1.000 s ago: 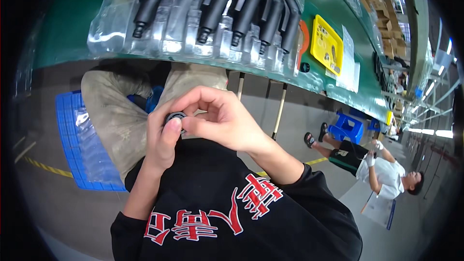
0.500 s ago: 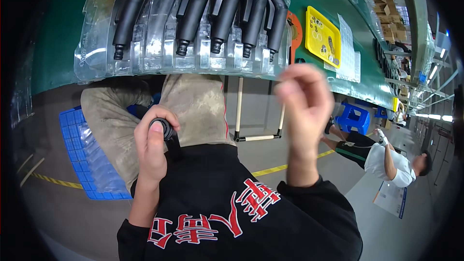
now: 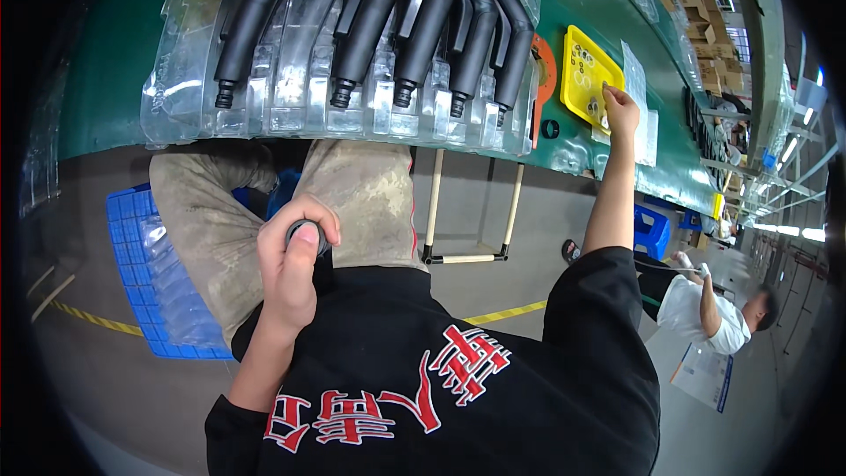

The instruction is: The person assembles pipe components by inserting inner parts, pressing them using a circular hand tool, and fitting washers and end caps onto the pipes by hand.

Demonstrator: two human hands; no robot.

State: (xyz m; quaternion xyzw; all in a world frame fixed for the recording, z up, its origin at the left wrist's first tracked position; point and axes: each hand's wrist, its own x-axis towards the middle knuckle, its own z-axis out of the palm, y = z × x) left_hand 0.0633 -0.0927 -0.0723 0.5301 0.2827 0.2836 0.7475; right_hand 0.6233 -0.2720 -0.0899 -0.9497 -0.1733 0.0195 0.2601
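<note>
My left hand (image 3: 295, 264) is wrapped round a black tubular part (image 3: 319, 238) above my lap, with the thumb resting on its round end. Most of that part is hidden by the fingers and lost against my black shirt. My right hand (image 3: 622, 111) is stretched out to a shallow yellow tray (image 3: 577, 37), its fingertips pinched together over the tray's right side. Whether anything is between them is too small to see. Small rings and round pieces (image 3: 582, 79) lie in the tray. Several black angled tubes (image 3: 352, 35) with ribbed ends rest in a clear plastic tray (image 3: 291, 123) on the green bench.
Right of the clear tray lie an orange disc-shaped thing (image 3: 545, 79) and a small black ring (image 3: 550, 129) on the green bench (image 3: 101, 97). A blue crate (image 3: 132, 256) with clear plastic stands on the floor at left. A person in white (image 3: 701, 304) is at far right, by a blue stool (image 3: 650, 229).
My right hand has moved from above the bench edge, up and right, to the yellow tray. The left hand keeps its hold on the black tubular part, turned slightly.
</note>
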